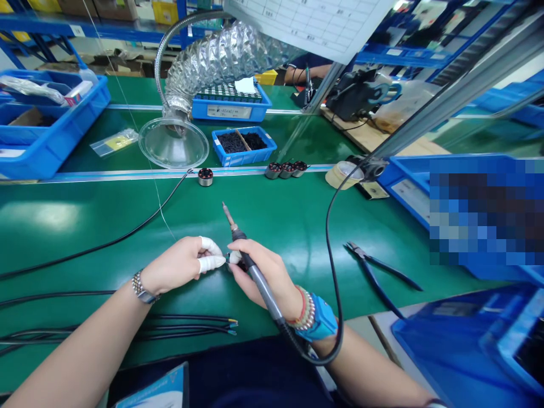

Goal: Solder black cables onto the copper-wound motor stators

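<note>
A: Right hand [260,271]?
B: Clenched round a soldering iron [262,286], tip pointing out past the fingers.
A: Left hand [178,264]?
B: Capped fingertips [211,262] pinching what looks like a wire end [230,258], just beside the right hand; view's poor.

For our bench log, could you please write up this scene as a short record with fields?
Left hand: white-capped fingers at a small dark part, too small to identify
Right hand: holds a soldering iron
Nearby: side cutters; black cables with coloured ends
Rest: green bench mat; clear fume hood; blue tray; tape roll
</note>
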A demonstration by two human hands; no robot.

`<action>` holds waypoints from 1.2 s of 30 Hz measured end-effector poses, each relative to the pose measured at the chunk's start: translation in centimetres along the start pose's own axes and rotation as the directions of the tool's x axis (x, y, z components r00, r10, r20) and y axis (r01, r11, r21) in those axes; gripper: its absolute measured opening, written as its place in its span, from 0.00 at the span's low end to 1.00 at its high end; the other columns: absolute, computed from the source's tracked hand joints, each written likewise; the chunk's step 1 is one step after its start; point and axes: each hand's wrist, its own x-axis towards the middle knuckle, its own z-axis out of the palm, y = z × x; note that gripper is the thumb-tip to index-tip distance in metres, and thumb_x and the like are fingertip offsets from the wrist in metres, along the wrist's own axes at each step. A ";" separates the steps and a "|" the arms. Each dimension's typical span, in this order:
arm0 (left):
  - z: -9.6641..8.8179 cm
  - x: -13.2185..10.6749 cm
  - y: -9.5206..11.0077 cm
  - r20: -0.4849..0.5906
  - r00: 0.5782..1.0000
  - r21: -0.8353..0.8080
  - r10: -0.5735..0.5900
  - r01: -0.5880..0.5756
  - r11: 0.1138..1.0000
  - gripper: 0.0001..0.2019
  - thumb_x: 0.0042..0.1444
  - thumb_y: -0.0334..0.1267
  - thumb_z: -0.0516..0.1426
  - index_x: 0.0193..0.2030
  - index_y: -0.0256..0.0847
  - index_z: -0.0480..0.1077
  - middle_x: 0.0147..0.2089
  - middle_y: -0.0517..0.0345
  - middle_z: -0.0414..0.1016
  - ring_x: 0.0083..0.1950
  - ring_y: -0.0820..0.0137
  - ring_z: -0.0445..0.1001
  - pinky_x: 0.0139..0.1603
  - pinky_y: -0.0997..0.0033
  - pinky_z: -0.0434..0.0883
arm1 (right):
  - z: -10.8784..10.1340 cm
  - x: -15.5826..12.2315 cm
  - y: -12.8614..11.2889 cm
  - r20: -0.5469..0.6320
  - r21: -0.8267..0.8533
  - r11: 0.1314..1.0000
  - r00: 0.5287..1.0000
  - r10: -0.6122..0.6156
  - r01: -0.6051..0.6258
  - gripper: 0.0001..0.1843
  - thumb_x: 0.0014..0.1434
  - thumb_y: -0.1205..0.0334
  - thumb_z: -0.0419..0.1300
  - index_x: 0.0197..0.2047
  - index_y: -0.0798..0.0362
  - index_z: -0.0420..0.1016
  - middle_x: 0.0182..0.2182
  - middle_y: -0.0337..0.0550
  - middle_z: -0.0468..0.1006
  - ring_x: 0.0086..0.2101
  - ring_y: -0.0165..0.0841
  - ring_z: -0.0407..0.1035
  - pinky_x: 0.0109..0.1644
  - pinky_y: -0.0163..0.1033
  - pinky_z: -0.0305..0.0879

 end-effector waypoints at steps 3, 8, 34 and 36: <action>0.1 0.0 -0.2 0.001 1.000 0.047 0.015 -0.015 0.999 0.13 0.52 0.47 0.51 0.30 0.38 0.66 0.22 0.64 0.62 0.22 0.76 0.59 0.23 0.76 0.59 | 0.5 -0.3 0.1 -0.014 0.014 1.000 1.000 0.020 -0.020 0.17 0.53 0.74 0.53 0.46 0.53 0.62 0.30 0.40 0.69 0.30 0.29 0.63 0.35 0.34 0.63; 0.3 -0.1 0.0 -0.071 0.995 0.199 0.072 -0.057 0.978 0.14 0.54 0.47 0.49 0.26 0.39 0.65 0.22 0.63 0.64 0.23 0.74 0.62 0.24 0.75 0.59 | 0.7 -0.3 0.3 -0.037 0.015 0.999 0.998 0.042 -0.042 0.17 0.54 0.72 0.53 0.47 0.52 0.62 0.31 0.40 0.70 0.30 0.29 0.64 0.36 0.35 0.64; 0.5 0.4 -0.4 -0.052 0.998 0.087 0.038 -0.034 0.996 0.18 0.52 0.51 0.50 0.24 0.38 0.65 0.21 0.62 0.63 0.21 0.76 0.59 0.22 0.77 0.58 | 0.0 0.8 1.1 -0.002 0.019 0.997 0.997 -0.072 0.072 0.13 0.57 0.72 0.52 0.45 0.53 0.64 0.31 0.42 0.72 0.31 0.29 0.66 0.36 0.34 0.65; 0.4 0.5 -0.4 0.004 1.000 0.047 0.023 -0.023 0.999 0.17 0.51 0.50 0.51 0.26 0.37 0.67 0.22 0.62 0.63 0.22 0.76 0.60 0.23 0.77 0.59 | -0.4 1.2 1.4 0.060 0.024 0.991 0.989 -0.136 0.135 0.11 0.58 0.71 0.51 0.44 0.53 0.65 0.30 0.41 0.72 0.30 0.29 0.66 0.35 0.34 0.65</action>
